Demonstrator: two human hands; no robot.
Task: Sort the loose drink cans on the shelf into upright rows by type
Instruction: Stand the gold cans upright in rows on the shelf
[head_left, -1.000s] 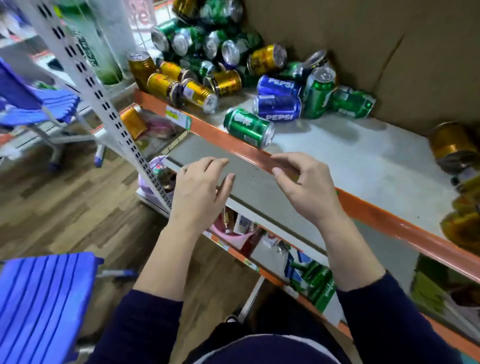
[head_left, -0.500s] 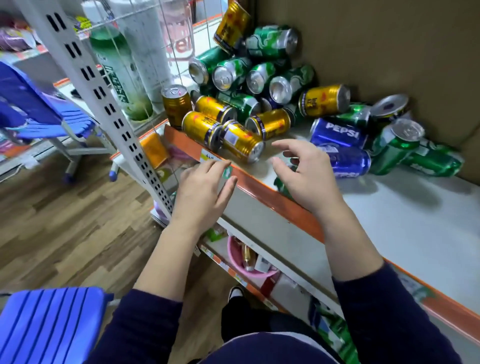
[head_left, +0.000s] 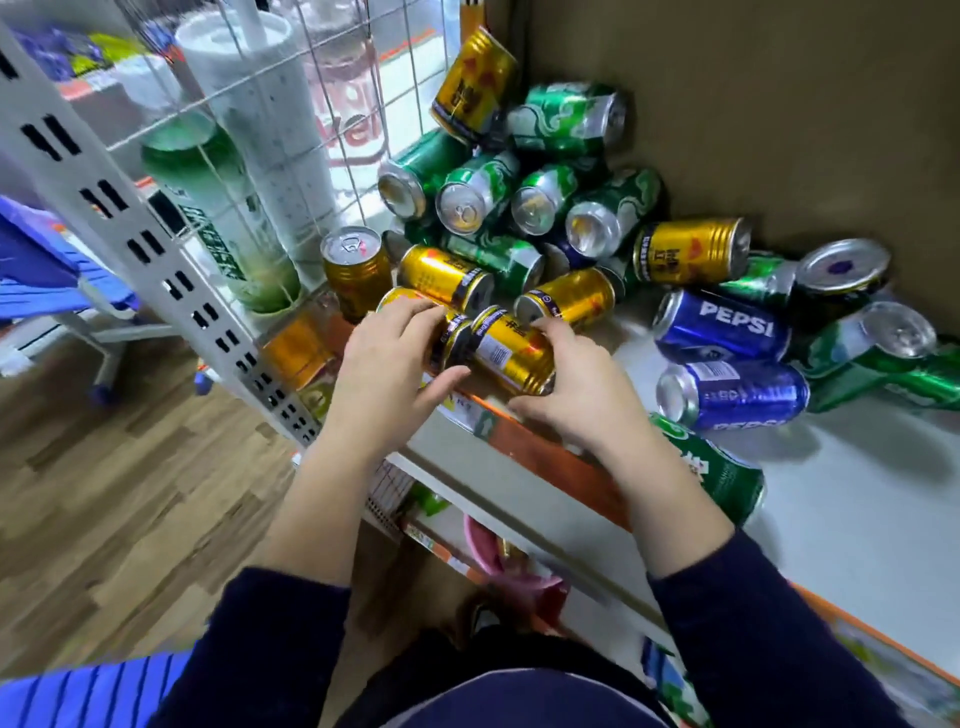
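Gold cans gripped at the shelf edge.
Beside the standing can, the left hand curled over one lying can; the right hand clamped its neighbour. Both probably needed tipping upright into a row. Fingers hid most of the first; the right forearm covered part of a green can.

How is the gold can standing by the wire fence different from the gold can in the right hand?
The standing gold can is upright, tab end up; the held gold can lies on its side. No hand touches the standing one; the right hand grips the held one. Both are gold.
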